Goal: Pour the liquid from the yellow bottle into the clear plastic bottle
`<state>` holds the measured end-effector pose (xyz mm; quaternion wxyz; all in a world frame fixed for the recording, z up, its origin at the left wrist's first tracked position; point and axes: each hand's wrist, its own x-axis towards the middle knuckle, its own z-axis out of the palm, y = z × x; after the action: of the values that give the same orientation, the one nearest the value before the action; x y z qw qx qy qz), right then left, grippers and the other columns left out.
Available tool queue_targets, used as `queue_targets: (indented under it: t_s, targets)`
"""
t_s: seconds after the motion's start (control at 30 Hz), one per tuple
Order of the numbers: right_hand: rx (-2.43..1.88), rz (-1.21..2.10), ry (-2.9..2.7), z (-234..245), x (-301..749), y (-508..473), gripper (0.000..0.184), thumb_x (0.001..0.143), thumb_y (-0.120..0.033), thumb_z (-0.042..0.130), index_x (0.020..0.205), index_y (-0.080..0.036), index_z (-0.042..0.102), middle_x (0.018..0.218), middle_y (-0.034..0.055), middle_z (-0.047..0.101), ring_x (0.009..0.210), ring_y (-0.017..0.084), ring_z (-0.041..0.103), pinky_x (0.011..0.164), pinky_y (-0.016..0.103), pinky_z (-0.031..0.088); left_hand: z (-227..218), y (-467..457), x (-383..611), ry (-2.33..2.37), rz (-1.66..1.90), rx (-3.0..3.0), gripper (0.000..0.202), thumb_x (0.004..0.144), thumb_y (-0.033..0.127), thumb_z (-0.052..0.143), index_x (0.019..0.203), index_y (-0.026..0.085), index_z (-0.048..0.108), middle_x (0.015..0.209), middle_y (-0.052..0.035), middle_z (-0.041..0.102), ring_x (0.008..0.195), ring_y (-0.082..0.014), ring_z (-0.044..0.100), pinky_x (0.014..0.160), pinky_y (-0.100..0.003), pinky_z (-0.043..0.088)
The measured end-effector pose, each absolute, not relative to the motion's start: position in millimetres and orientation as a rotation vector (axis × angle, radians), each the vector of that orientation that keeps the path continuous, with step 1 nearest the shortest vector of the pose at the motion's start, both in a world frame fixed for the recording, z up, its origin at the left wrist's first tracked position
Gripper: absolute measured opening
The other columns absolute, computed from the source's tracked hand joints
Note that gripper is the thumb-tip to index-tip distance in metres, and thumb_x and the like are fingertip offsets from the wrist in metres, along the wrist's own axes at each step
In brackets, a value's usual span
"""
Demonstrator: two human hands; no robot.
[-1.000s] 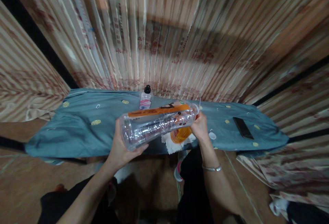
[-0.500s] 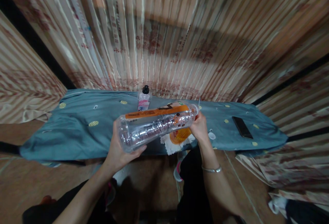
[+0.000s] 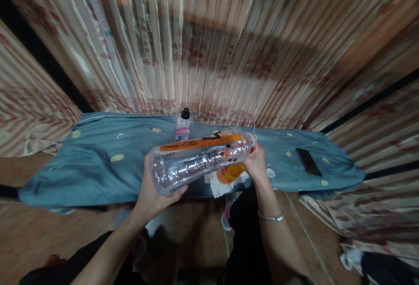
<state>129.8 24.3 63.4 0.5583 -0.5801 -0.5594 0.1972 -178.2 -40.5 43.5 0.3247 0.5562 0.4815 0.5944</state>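
Observation:
A large clear plastic bottle [image 3: 193,163] with an orange label strip lies tilted across the middle, its neck to the right and slightly higher. My left hand [image 3: 156,197] is closed around its base end. At the neck, my right hand [image 3: 255,160] has its fingers closed; a thin, pale, pointed thing [image 3: 254,128] sticks up beside the bottle's mouth, and most of it is hidden. Beneath the neck end, an orange see-through container [image 3: 229,174] sits on a white scalloped cloth [image 3: 216,188], partly covered by the bottle and my right hand.
A small bottle with a black cap [image 3: 183,127] stands behind the big bottle on the blue cloth-covered surface [image 3: 98,167]. To the right lie a white round cap [image 3: 271,173] and a black phone [image 3: 308,162]. Pleated curtains [image 3: 209,58] hang close behind.
Almost nothing differs. The view has shifted very slightly, and both hands keep the same hold at the bottle's base and neck.

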Motion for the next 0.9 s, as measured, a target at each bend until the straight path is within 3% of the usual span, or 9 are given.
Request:
queue_targets:
  t_s: [0.13,0.27,0.4,0.5,0.9]
  targets:
    - [-1.371,0.462,-1.339,65.4,129.4,23.8,0.039,0.074,-0.046,0.083,0.105,-0.022,0.080,0.098,0.0092,0.090,0.089,0.030,0.084,0.084,0.040,0.068,38.6,-42.0,-175.8,1.207,1.593,1.436,0.095,0.059,0.066,0.102,0.133,0.027,0.058,0.121,-0.0097,0.078,0.110,-0.0373,0.085,0.103,-0.058,0.073]
    - [-1.375,0.451,-1.335,65.7,129.8,23.6,0.042,0.070,-0.037,0.082,0.109,-0.022,0.081,0.100,0.0083,0.090,0.090,0.029,0.084,0.085,0.039,0.067,47.0,-47.7,-173.5,1.196,1.614,1.457,0.092,0.060,0.063,0.103,0.133,0.027,0.058,0.124,-0.0112,0.078,0.114,-0.0381,0.085,0.103,-0.058,0.074]
    - [-1.387,0.439,-1.334,65.9,129.4,22.8,0.041,0.070,-0.035,0.078,0.109,-0.021,0.082,0.102,0.0097,0.091,0.094,0.030,0.085,0.088,0.040,0.068,62.9,-56.9,-173.5,1.213,1.559,1.462,0.093,0.064,0.049,0.103,0.140,0.026,0.055,0.126,-0.0109,0.079,0.117,-0.0365,0.085,0.104,-0.054,0.073]
    - [-1.395,0.421,-1.342,65.6,129.5,22.7,0.039,0.070,-0.035,0.079,0.106,-0.021,0.081,0.099,0.0091,0.090,0.091,0.030,0.084,0.086,0.039,0.068,68.9,-60.2,-174.6,1.193,1.528,1.504,0.094,0.064,0.043,0.103,0.141,0.026,0.052,0.124,-0.0103,0.081,0.110,-0.0341,0.087,0.098,-0.050,0.075]
    - [-1.392,0.428,-1.352,64.8,131.3,23.6,0.042,0.069,-0.036,0.077,0.109,-0.023,0.079,0.104,0.0091,0.090,0.096,0.030,0.084,0.090,0.041,0.068,58.3,-52.1,-170.3,1.221,1.623,1.503,0.094,0.062,0.056,0.102,0.137,0.027,0.054,0.122,-0.0103,0.079,0.114,-0.0370,0.086,0.102,-0.054,0.074]
